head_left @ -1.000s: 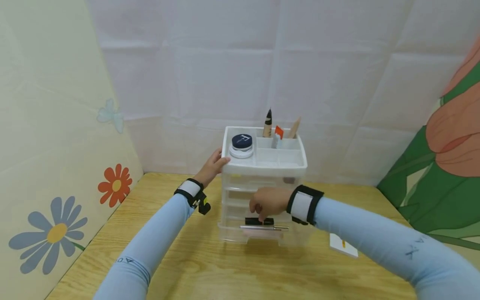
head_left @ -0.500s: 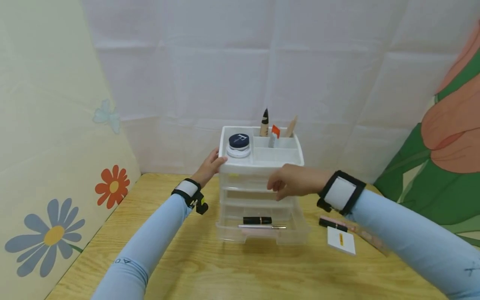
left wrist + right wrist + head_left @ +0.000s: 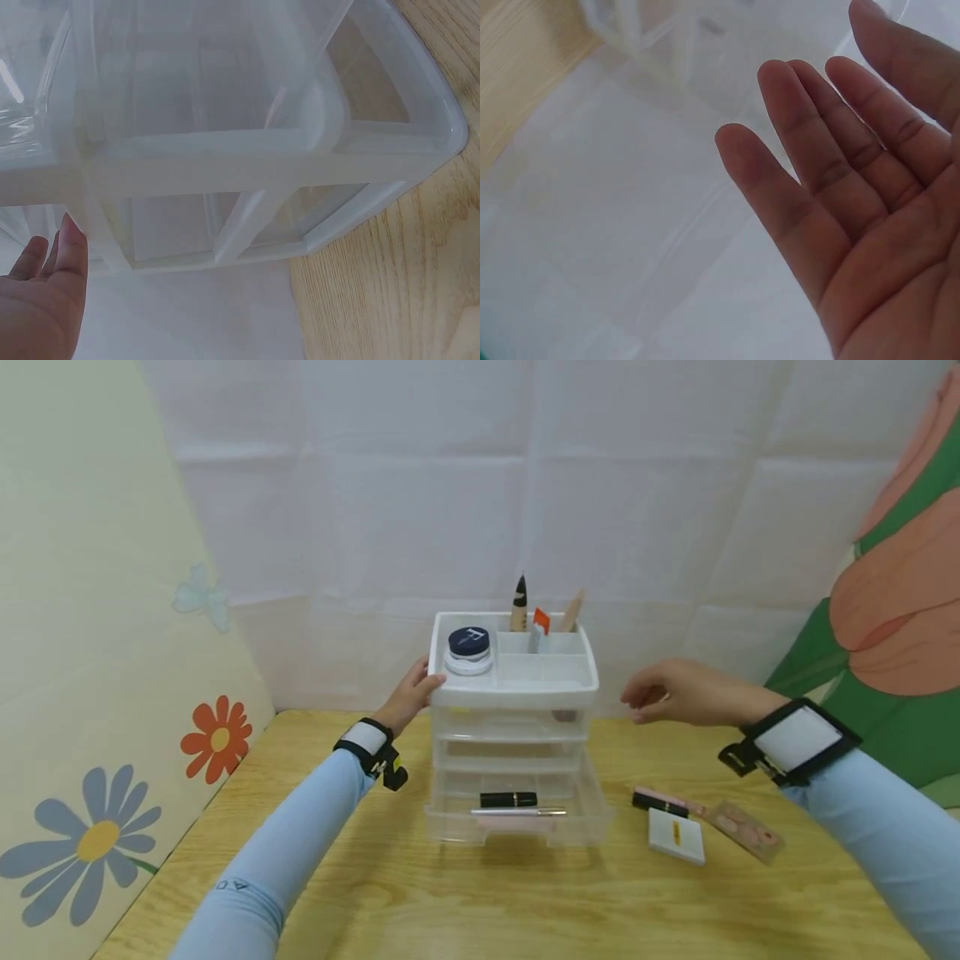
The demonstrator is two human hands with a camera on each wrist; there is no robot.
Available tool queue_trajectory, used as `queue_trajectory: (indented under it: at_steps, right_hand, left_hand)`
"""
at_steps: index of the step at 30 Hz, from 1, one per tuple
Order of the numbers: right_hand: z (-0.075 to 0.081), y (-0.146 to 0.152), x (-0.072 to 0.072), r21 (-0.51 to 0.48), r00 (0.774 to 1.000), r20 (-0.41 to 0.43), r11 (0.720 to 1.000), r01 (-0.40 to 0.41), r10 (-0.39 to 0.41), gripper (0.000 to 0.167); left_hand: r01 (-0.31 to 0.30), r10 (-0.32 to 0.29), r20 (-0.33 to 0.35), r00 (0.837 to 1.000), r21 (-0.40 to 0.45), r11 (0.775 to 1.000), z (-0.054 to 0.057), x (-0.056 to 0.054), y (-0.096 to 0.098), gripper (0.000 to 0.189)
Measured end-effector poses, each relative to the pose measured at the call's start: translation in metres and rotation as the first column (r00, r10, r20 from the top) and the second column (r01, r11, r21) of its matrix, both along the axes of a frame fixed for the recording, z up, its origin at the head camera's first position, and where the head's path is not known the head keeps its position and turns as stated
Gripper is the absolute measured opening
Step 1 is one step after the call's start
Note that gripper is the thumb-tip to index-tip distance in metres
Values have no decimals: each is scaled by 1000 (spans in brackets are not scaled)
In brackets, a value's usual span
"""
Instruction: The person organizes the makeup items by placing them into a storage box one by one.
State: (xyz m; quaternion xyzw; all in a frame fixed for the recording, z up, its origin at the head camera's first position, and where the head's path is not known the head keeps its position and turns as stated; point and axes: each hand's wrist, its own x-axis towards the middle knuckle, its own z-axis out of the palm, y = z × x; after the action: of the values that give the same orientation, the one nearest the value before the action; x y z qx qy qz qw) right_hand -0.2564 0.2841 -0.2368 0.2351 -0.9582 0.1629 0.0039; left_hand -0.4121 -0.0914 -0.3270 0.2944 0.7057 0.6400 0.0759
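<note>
Mostly, a wooden table is seen, with a clear and white drawer unit stood on it toward the far side. Its lowest visible drawer is pulled out toward the near side. If this were pushed hard with the unit left unsteadied, the light frame could be slid back or tipped. The right hand is held in the air to the right of the unit, with nothing gripped and the fingers loosely spread. The left hand is rested against the unit's left side, its thumb at the near-left corner of the top; were it lifted, steadiness would likely be lost. On the right of the table, a patterned palette is laid beside a pale box, where both could be knocked by a low sweep of the arm. On the unit's top, a dark-lidded jar, apparently stacked on a white case, could be shaken off by a jolt. Inside the drawer, a black tube and a silver rod are laid crosswise; either could be rolled by a sharp shove.
</note>
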Motion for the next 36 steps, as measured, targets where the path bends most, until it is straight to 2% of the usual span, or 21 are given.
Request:
queue_trajectory:
  at_steps: [9,13,17,24,27,36]
  right_hand:
    - [-22,54,0,-13,993,-8,993,120,-120,30]
    - [-39,69,-2,-21,991,-8,991,136,-136,31]
    - [-62,79,-6,-48,989,29,988,145,-143,29]
    - [-102,89,-14,-81,980,89,979,186,-178,29]
    - [-118,90,-17,-56,974,92,976,211,-206,27]
    - [-151,81,-25,-25,946,184,961,276,-267,23]
  left_hand:
    - [-10,10,10,1000,1,1000,1,4,-7,64]
    - [-11,11,15,1000,-3,1000,1,6,-7,63]
    - [-10,10,24,1000,3,1000,0,7,-7,64]
    - [-10,10,11,1000,-11,1000,1,5,-9,65]
    - [-8,8,7,1000,-8,1000,2,6,-9,65]
    - [-5,5,3,1000,-9,1000,3,8,-11,66]
